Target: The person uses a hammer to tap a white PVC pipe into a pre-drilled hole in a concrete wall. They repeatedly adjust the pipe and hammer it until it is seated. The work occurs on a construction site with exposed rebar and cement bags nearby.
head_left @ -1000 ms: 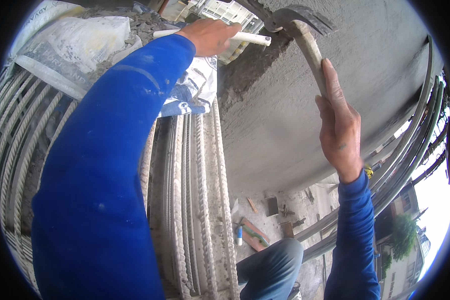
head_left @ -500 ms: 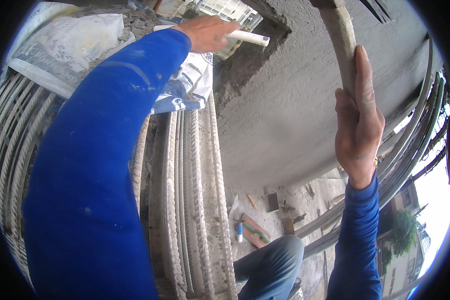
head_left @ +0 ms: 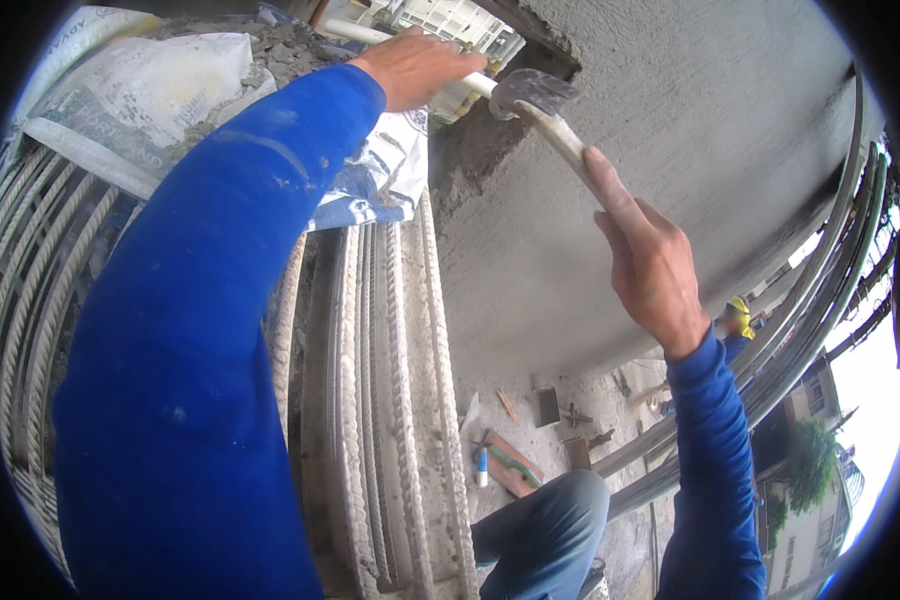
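My left hand (head_left: 420,68) is wrapped around a white pipe (head_left: 358,32) beside the opening in the rough cement wall (head_left: 570,270). In my right hand (head_left: 655,265) is a claw hammer (head_left: 560,135), gripped by its pale, cement-smeared handle. The hammer's head is against or very near the pipe's right end; I cannot tell whether they touch. Part of the pipe is hidden under my left fingers.
Ribbed steel bars (head_left: 400,400) run lengthwise below my left arm. Cement bags (head_left: 160,85) and rubble lie at upper left. On the floor are a float (head_left: 513,463) and other tools. Long pipes (head_left: 820,310) curve along the right, near a person in a yellow helmet (head_left: 738,308).
My right hand has swung the hammer down and left, from the upper right to the pipe's end. My left hand keeps its hold, with the pipe tilted slightly more.
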Action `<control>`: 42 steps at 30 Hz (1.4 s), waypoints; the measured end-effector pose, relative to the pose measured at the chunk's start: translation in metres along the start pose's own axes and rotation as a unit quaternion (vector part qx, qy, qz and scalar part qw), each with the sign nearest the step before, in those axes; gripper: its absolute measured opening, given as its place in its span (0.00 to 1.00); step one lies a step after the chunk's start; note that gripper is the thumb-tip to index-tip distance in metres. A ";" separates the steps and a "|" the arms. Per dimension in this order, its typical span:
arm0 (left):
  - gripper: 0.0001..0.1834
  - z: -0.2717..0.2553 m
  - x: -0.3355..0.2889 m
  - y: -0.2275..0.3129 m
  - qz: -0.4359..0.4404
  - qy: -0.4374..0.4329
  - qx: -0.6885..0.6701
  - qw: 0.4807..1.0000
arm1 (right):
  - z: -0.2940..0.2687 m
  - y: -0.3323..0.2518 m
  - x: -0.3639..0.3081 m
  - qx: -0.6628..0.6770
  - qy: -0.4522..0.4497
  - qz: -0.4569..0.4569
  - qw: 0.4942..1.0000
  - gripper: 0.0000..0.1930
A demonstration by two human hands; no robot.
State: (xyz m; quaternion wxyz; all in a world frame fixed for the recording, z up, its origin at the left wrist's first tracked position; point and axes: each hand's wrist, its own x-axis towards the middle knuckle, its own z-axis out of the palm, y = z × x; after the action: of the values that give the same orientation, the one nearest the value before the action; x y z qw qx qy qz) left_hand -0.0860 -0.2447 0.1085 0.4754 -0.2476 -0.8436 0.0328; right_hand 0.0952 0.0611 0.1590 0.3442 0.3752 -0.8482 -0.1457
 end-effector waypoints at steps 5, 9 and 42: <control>0.28 -0.007 -0.003 0.008 0.032 0.014 0.023 0.999 | 0.004 -0.006 -0.001 0.003 0.093 -0.030 0.995 0.39; 0.22 -0.003 -0.002 0.002 -0.021 -0.059 0.015 0.998 | 0.015 -0.001 0.005 -0.008 -0.008 0.022 1.000 0.41; 0.12 -0.149 -0.048 0.036 0.003 -0.208 0.093 0.974 | 0.154 -0.022 -0.353 0.154 -0.538 0.030 0.829 0.11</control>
State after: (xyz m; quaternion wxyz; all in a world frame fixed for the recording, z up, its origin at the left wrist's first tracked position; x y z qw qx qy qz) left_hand 0.0702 -0.2614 0.1413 0.3102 -0.1928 -0.9165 0.1634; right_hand 0.1697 0.3049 -0.1306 -0.2241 0.2599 -0.9216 -0.1815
